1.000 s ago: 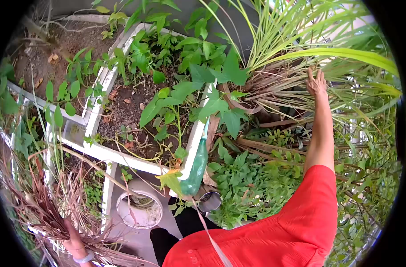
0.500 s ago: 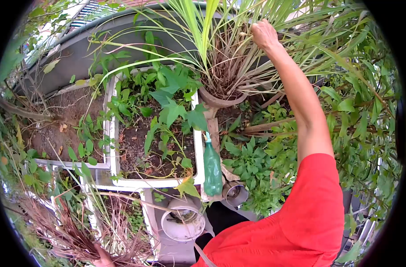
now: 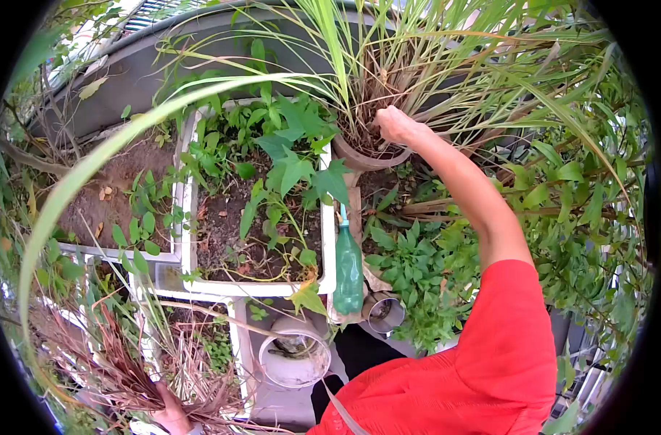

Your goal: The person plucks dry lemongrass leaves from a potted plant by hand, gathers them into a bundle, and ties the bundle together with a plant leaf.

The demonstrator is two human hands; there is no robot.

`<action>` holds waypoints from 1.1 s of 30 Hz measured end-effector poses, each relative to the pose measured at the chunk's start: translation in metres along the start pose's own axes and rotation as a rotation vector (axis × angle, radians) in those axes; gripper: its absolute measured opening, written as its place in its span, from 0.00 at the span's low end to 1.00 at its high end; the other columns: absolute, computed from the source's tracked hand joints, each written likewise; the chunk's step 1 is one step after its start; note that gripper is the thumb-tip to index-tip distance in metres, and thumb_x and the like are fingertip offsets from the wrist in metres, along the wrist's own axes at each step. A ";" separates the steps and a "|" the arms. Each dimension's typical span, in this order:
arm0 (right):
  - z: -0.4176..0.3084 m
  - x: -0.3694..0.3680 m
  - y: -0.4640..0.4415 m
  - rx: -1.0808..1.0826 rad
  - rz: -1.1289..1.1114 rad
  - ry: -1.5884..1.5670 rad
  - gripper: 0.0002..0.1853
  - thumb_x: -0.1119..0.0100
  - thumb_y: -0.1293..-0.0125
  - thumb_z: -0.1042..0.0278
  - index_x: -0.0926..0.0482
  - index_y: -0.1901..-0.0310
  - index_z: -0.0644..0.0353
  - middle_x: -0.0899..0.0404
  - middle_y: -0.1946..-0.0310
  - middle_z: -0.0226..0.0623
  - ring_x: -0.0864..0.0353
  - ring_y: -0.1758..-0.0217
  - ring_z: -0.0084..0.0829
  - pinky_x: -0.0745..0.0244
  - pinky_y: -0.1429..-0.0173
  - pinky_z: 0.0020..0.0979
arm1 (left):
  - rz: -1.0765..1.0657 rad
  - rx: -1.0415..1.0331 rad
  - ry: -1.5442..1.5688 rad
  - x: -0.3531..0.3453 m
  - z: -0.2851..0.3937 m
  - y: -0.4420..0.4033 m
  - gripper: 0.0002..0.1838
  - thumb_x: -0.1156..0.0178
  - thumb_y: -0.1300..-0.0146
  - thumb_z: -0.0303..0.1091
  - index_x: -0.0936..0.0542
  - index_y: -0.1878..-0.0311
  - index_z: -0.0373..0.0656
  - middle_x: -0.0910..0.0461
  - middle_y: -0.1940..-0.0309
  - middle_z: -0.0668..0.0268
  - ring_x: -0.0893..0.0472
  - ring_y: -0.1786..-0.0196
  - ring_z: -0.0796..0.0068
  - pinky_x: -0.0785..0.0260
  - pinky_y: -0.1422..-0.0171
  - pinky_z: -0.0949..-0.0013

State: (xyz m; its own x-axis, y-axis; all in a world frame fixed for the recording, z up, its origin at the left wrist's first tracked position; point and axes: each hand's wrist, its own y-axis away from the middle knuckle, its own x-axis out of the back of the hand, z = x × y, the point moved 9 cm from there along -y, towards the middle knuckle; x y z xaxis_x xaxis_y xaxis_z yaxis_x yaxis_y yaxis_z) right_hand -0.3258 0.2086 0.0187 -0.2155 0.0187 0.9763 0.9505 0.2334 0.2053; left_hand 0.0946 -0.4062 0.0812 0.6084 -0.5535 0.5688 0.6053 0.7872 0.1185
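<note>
A bundle of dry brown leaves point(image 3: 124, 362) is gripped in my left hand point(image 3: 172, 415) at the lower left. My right hand point(image 3: 401, 126) reaches to the base of a tall grassy plant point(image 3: 417, 61), its fingers curled in among the dry stalks just above the rim of a round brown pot point(image 3: 370, 161). What those fingers hold, if anything, is hidden by the hand and the stalks. Long green blades fan out above and to both sides of this hand.
White planter boxes point(image 3: 254, 291) with soil and leafy vines stand left of centre. A green bottle point(image 3: 348, 272), a white bucket point(image 3: 295, 355) and a metal can point(image 3: 383, 312) are below the pot. Dense foliage point(image 3: 577, 196) lines the right side.
My right hand has moved from the outer leaves down and left to the plant's base, its fingers now curled. My left hand still holds the dry bundle. The view has shifted.
</note>
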 end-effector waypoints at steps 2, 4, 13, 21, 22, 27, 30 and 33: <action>0.030 -0.017 -0.020 -0.073 -0.011 0.094 0.09 0.51 0.54 0.80 0.25 0.69 0.70 0.24 0.74 0.56 0.23 0.62 0.49 0.26 0.60 0.40 | 0.036 -0.003 -0.031 0.004 0.003 0.000 0.10 0.42 0.44 0.37 0.27 0.68 0.39 0.37 0.85 0.74 0.43 0.86 0.86 0.55 0.85 0.80; 0.031 0.017 -0.019 -0.062 0.228 -0.174 0.13 0.57 0.57 0.83 0.26 0.67 0.71 0.25 0.75 0.54 0.22 0.67 0.43 0.26 0.61 0.38 | 0.003 -0.036 0.006 0.000 0.011 0.003 0.11 0.43 0.44 0.37 0.27 0.66 0.38 0.36 0.84 0.73 0.43 0.86 0.85 0.55 0.85 0.80; 0.079 -0.043 -0.036 -0.635 0.468 -1.164 0.22 0.54 0.47 0.81 0.32 0.47 0.68 0.22 0.64 0.44 0.20 0.75 0.28 0.24 0.72 0.22 | -0.044 -0.030 -0.231 -0.027 0.062 0.021 0.16 0.40 0.44 0.38 0.24 0.65 0.32 0.25 0.75 0.61 0.30 0.76 0.75 0.34 0.72 0.72; 0.105 -0.046 -0.065 -0.482 0.725 -0.956 0.16 0.36 0.51 0.64 0.22 0.62 0.63 0.26 0.83 0.31 0.30 0.84 0.20 0.35 0.83 0.23 | -0.190 0.128 -0.433 -0.056 0.067 0.042 0.14 0.45 0.41 0.40 0.24 0.71 0.37 0.27 0.78 0.66 0.33 0.76 0.78 0.38 0.71 0.73; 0.097 -0.045 -0.053 -0.498 0.697 -1.113 0.14 0.38 0.50 0.60 0.21 0.69 0.64 0.26 0.86 0.32 0.31 0.86 0.20 0.37 0.82 0.23 | -0.204 -0.347 -0.212 -0.075 0.068 0.036 0.14 0.45 0.41 0.37 0.28 0.59 0.34 0.25 0.65 0.60 0.30 0.68 0.75 0.35 0.61 0.71; 0.107 -0.048 -0.021 -0.572 0.691 -1.111 0.13 0.41 0.46 0.61 0.21 0.69 0.65 0.22 0.83 0.34 0.27 0.84 0.20 0.36 0.81 0.20 | -0.854 -0.622 -0.602 -0.203 0.097 0.095 0.18 0.41 0.57 0.26 0.25 0.58 0.36 0.23 0.65 0.52 0.23 0.63 0.57 0.30 0.62 0.64; 0.112 -0.054 -0.018 -0.499 0.890 -1.243 0.13 0.42 0.44 0.61 0.22 0.66 0.64 0.22 0.82 0.33 0.22 0.80 0.22 0.34 0.81 0.18 | -1.019 -0.873 -0.684 -0.277 0.123 0.123 0.19 0.41 0.59 0.29 0.28 0.60 0.37 0.26 0.83 0.56 0.24 0.79 0.54 0.31 0.72 0.59; 0.105 -0.048 -0.012 -0.654 0.866 -1.067 0.11 0.43 0.48 0.63 0.24 0.77 0.64 0.23 0.82 0.42 0.21 0.80 0.31 0.28 0.69 0.33 | -1.149 -0.931 -0.914 -0.352 0.168 0.155 0.16 0.41 0.61 0.30 0.32 0.68 0.34 0.24 0.81 0.50 0.23 0.76 0.49 0.31 0.71 0.54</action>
State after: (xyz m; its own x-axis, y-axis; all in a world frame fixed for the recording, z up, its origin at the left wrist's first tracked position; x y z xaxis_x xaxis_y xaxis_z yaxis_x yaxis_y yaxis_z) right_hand -0.3501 0.3065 -0.0375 0.6596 0.6583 0.3628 0.7325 -0.6711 -0.1142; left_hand -0.1116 -0.0438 0.0360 -0.5716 -0.0934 0.8152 0.7533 -0.4537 0.4762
